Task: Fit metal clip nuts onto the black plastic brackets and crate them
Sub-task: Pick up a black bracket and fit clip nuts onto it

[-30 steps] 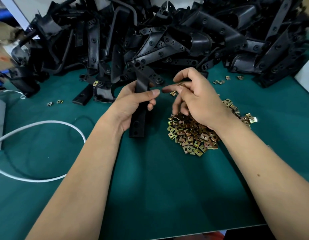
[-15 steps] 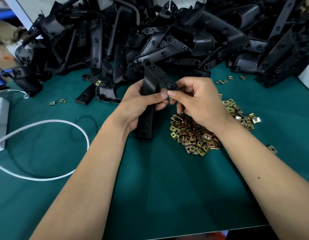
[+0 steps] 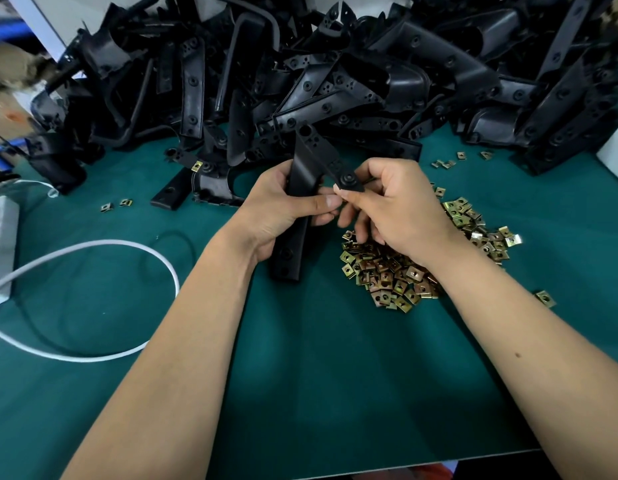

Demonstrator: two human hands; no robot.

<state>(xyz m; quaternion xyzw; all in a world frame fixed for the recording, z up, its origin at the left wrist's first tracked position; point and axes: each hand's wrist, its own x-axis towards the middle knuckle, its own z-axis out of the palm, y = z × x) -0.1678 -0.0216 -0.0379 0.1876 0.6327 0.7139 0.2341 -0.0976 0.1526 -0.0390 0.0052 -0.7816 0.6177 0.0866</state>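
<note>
Above the green counter, the left hand grips the black bracket around its shaft, thumb across it. The right hand pinches the bracket's angled tab, over the clip nuts. A second ago that hand was apart, fingers raised; now they meet.

Left hand grips black bracket; right hand pinches its tab above clip nuts.
</note>
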